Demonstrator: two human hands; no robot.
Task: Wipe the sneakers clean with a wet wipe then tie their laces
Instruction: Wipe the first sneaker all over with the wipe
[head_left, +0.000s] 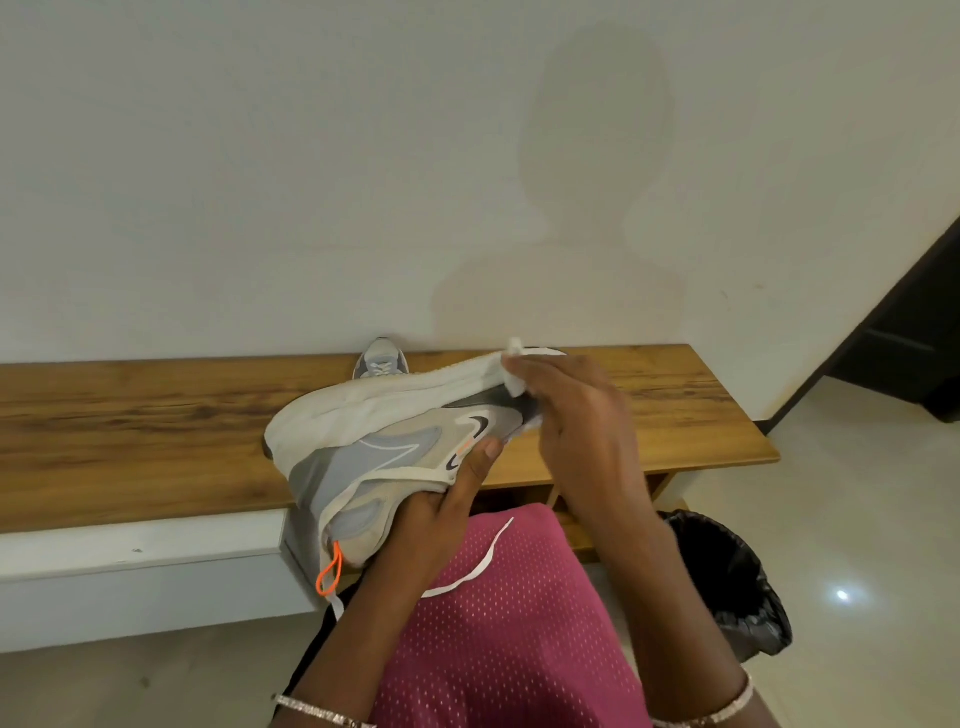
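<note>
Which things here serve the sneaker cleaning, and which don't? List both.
Job: held sneaker, gripped by left hand; wet wipe, pressed on its sole by right hand; second sneaker; loose lace.
Idle: wooden bench, bin.

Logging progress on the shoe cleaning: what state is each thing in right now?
Grey and white sneaker: tipped on its side, sole up, laces untied.
White wet wipe: pressed to its sole edge.
Left hand: gripping the sneaker.
Right hand: holding the wipe.
Second grey sneaker: upright on wooden bench.
Black-lined bin: open.
</note>
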